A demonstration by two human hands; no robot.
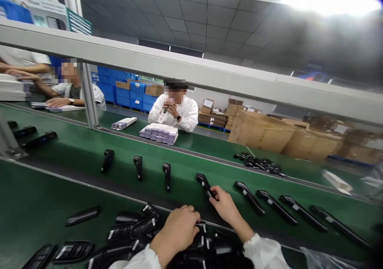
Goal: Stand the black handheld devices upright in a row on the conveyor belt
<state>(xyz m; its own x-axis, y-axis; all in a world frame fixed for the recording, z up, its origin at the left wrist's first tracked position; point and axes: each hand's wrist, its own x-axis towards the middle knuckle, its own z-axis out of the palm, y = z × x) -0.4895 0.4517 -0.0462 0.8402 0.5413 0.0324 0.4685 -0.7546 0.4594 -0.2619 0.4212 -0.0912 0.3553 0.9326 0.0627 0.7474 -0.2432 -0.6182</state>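
Note:
On the green conveyor belt, my right hand (224, 206) grips the lower end of a black angled plastic housing (202, 179), thumb and fingers on either side. My left hand (180, 226) is lower and to the left, over a pile of black plastic shells (127, 231). Its fingers are curled, and what they hold, if anything, is hidden beneath them. Several shells in the pile have white edges or strips. One loose curved shell (83, 216) lies apart on the left.
Several similar black housings (249, 197) are spaced along the belt. Beyond it are a stack of small boxes (159, 133), a heap of black parts (260, 163) and a seated co-worker (188, 111). Other people are at the left. A grey frame bar (185, 65) crosses above.

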